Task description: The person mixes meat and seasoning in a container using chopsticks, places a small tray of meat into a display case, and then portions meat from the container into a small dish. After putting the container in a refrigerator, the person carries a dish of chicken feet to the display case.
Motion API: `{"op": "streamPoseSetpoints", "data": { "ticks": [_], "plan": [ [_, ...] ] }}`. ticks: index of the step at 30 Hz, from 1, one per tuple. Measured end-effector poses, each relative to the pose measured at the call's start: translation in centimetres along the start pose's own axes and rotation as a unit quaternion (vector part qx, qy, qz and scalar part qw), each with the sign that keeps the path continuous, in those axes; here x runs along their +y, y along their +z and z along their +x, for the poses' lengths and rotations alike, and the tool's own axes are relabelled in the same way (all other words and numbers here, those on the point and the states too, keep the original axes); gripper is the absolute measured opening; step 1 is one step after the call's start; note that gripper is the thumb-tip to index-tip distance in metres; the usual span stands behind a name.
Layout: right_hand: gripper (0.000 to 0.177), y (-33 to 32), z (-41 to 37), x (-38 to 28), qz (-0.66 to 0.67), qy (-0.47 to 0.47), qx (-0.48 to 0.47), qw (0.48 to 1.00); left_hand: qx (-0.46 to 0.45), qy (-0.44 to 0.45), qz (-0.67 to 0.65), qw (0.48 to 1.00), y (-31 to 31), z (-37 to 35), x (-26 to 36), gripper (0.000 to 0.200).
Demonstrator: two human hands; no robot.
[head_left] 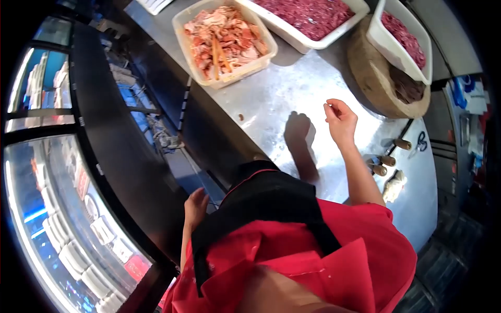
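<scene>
My right hand [342,121] is raised over the metal table [250,107], its fingers curled in and nothing visible in them. Its shadow falls on the metal to the left. My left hand [196,206] hangs beside the black apron [266,195], away from the table, fingers loosely bent and holding nothing I can see. Nearest the right hand is a round wooden chopping block [368,78]. Beyond it, a plastic tub [180,23] holds pale and reddish meat pieces [224,36] with wooden tongs [218,55] lying on top.
A white tray of dark red sliced meat [313,15] stands at the back. Another white meat tray [399,39] rests tilted on the block. Several wooden-handled tools [386,160], scissors [421,142] and a crumpled cloth [395,186] lie right. A glass-doored cabinet [78,208] stands left.
</scene>
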State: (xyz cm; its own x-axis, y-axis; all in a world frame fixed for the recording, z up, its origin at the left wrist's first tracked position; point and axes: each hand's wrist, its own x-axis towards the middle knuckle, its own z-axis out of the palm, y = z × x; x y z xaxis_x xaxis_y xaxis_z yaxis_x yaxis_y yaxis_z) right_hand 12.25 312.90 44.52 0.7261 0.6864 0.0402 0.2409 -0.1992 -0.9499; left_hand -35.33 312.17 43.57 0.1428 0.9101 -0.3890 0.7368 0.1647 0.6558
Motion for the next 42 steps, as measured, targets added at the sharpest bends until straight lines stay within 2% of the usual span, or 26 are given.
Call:
{"op": "streamPoseSetpoints", "data": {
  "ticks": [2, 4, 5, 7, 8, 10, 11, 13, 14, 16, 18, 20, 23, 25, 26, 27, 28, 29, 30, 31, 32, 33, 34, 35, 40, 42],
  "plan": [
    [0.018, 2.4, 1.6, -3.6, -0.005, -0.16, -0.066, 0.985, -0.009, 0.107, 0.077, 0.991, -1.6, 2.8, 4.0, 0.035],
    [0.026, 5.8, 3.5, -9.0, -0.011, -0.283, -0.127, 0.951, -0.003, 0.11, 0.054, 0.992, -2.3, 5.6, 7.1, 0.034],
    [0.035, 8.1, 5.1, -10.4, -0.051, -0.405, -0.12, 0.905, 0.005, 0.137, 0.051, 0.989, -2.7, 6.6, 8.9, 0.034],
    [0.049, 12.2, 7.2, -14.4, -0.096, -0.471, -0.191, 0.856, 0.018, 0.182, 0.031, 0.983, -3.2, 8.1, 11.2, 0.033],
    [0.049, 14.2, 8.1, -15.6, -0.093, -0.474, -0.185, 0.856, 0.015, 0.196, 0.018, 0.98, -3.7, 8.5, 12.3, 0.034],
    [0.04, 18.1, 10.0, -17.7, -0.163, -0.552, -0.223, 0.787, -0.018, 0.176, 0.005, 0.984, -4.9, 9.2, 12.7, 0.034],
    [0.04, 20.2, 11.1, -18.3, -0.163, -0.557, -0.219, 0.784, -0.05, 0.158, 0.004, 0.986, -5.6, 10.2, 11.5, 0.034],
    [0.027, 24.6, 13.2, -19.6, -0.148, -0.536, -0.302, 0.774, -0.078, 0.143, -0.006, 0.987, -7.5, 12.7, 9.5, 0.032],
    [0.027, 26.7, 14.7, -20.5, -0.152, -0.538, -0.301, 0.773, -0.086, 0.129, -0.015, 0.988, -8.7, 14.4, 8.4, 0.031],
    [0.016, 29.7, 17.4, -21.9, -0.14, -0.455, -0.344, 0.809, -0.081, 0.162, -0.001, 0.983, -12.1, 19.0, 8.4, 0.029],
    [0.013, 31.8, 19.2, -24.1, -0.028, -0.209, -0.337, 0.917, -0.052, 0.235, -0.01, 0.97, -15.8, 24.7, 8.4, 0.025],
    [0.017, 31.8, 20.2, -28.6, -0.112, -0.198, -0.268, 0.936, -0.061, 0.252, -0.021, 0.966, -19.8, 31.1, 8.4, 0.026],
    [0.021, 34.5, 22.1, -33.4, 0.021, -0.152, -0.203, 0.967, -0.039, 0.281, -0.094, 0.954, -25.1, 41.7, 10.3, 0.025],
    [0.021, 38.9, 22.3, -34.1, 0.093, -0.111, -0.135, 0.98, -0.032, 0.299, -0.071, 0.951, -28.3, 46.7, 14.7, 0.031],
    [0.019, 41.6, 23.5, -32.4, 0.08, -0.148, -0.104, 0.98, 0.027, 0.339, -0.069, 0.938, -29.0, 49.7, 17.0, 0.034],
    [0.018, 44.1, 22.6, -32.8, 0.06, -0.147, -0.058, 0.986, 0.025, 0.296, -0.103, 0.949, -29.6, 52.0, 19.9, 0.04],
    [0.018, 46.6, 26.2, -24.0, -0.152, -0.28, 0.027, 0.947, 0.07, 0.306, -0.132, 0.94, -28.9, 54.9, 21.7, 0.043],
    [0.015, 47.8, 23.4, -27.4, 0.01, -0.116, -0.014, 0.993, 0.093, 0.327, -0.108, 0.934, -29.1, 57.2, 24.1, 0.048],
    [0.012, 48.6, 23.3, -27.3, -0.002, -0.124, 0.025, 0.992, 0.127, 0.34, -0.084, 0.928, -28.4, 59.5, 26.3, 0.044],
    [0.012, 48.3, 21.6, -28.3, -0.046, -0.154, 0.047, 0.986, 0.153, 0.35, -0.054, 0.922, -27.7, 61.3, 27.6, 0.041],
    [0.012, 47.8, 20.3, -29.3, 0.01, -0.114, 0.042, 0.993, 0.144, 0.351, -0.05, 0.924, -27.6, 62.8, 28.7, 0.041],
    [0.013, 47.0, 19.6, -30.0, 0.068, -0.074, 0.038, 0.994, 0.053, 0.324, -0.03, 0.944, -27.3, 64.1, 29.9, 0.037],
    [0.013, 45.6, 19.2, -29.6, 0.035, -0.081, 0.024, 0.996, -0.04, 0.29, -0.007, 0.956, -26.9, 64.8, 30.5, 0.035],
    [0.015, 44.1, 18.1, -32.3, 0.055, 0.03, -0.003, 0.998, -0.03, 0.296, -0.029, 0.954, -26.3, 65.3, 30.8, 0.033],
    [0.023, 37.3, 17.2, -32.1, 0.055, 0.017, -0.041, 0.997, -0.028, 0.312, -0.036, 0.949, -24.1, 66.7, 31.4, 0.032],
    [0.025, 35.6, 18.5, -33.2, 0.05, 0.005, -0.015, 0.999, -0.027, 0.306, -0.06, 0.95, -23.6, 66.7, 32.2, 0.031]
  ]
}}
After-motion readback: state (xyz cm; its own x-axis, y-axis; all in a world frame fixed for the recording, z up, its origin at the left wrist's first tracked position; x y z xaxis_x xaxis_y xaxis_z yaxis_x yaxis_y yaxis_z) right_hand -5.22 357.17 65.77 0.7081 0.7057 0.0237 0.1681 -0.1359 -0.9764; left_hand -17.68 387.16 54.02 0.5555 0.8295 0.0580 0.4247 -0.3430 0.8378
